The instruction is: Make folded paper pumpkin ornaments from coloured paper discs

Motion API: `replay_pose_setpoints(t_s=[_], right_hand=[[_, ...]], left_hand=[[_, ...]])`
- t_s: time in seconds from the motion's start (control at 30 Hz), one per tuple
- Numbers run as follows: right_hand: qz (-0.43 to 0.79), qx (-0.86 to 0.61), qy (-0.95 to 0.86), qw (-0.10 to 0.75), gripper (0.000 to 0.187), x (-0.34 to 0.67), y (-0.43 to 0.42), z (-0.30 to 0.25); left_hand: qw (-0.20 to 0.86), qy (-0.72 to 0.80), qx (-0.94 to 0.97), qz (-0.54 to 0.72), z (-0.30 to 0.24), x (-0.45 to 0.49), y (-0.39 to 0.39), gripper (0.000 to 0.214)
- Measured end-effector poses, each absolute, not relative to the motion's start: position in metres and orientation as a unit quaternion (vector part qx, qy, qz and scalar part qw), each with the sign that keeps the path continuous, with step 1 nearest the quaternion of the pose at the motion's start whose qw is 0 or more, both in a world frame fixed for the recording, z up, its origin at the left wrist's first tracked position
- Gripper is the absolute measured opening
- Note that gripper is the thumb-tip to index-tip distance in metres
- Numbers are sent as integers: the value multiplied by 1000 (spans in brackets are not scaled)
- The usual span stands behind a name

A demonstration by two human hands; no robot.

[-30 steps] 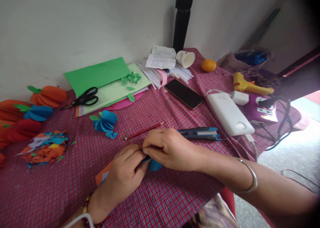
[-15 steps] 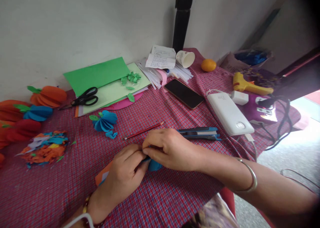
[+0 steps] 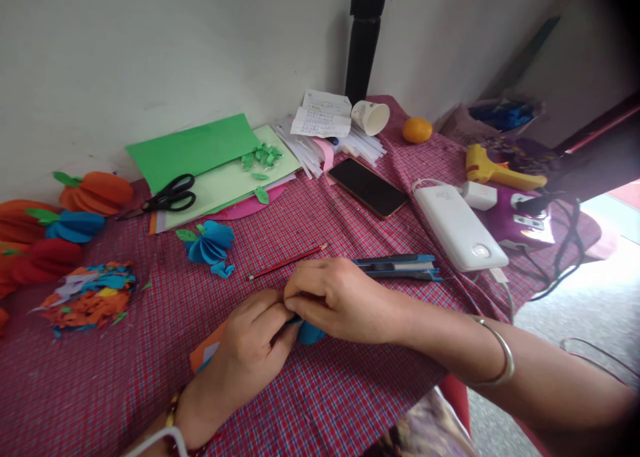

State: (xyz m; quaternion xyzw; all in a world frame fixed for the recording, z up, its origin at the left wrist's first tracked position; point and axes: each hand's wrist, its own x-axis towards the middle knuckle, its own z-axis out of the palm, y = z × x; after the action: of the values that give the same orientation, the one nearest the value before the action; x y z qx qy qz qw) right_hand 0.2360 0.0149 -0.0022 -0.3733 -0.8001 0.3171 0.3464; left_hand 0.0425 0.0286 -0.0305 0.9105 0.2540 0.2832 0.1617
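Note:
My left hand (image 3: 257, 333) and my right hand (image 3: 335, 300) meet near the table's front, fingers pinched on a piece of blue paper (image 3: 311, 334). Most of that paper is hidden behind the fingers. Orange paper (image 3: 203, 349) pokes out beside my left hand, with white and blue bits next to it. Just beyond my right hand lies a blue stapler (image 3: 397, 267). A red pencil (image 3: 287, 262) rests above my knuckles. Farther left sits a blue folded-paper pumpkin (image 3: 209, 242) with green leaves.
Black scissors (image 3: 173, 197) lie on stacked coloured paper (image 3: 200, 150). Paper scraps (image 3: 93, 297) and finished paper pumpkins (image 3: 95, 193) are at left. A phone (image 3: 369, 187), power bank (image 3: 457, 227), yellow glue gun (image 3: 503, 170), paper cup (image 3: 371, 117), orange fruit (image 3: 417, 130) and black bottle (image 3: 364, 50) stand around the back and right.

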Motion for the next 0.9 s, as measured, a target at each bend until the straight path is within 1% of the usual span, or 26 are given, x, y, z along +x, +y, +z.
replay_pose_setpoints(t_s=[0.9], right_hand=[[318,-371,-803,342,16,236,15,-2]], left_hand=[[171,259,909,280,-30,43,28,13]])
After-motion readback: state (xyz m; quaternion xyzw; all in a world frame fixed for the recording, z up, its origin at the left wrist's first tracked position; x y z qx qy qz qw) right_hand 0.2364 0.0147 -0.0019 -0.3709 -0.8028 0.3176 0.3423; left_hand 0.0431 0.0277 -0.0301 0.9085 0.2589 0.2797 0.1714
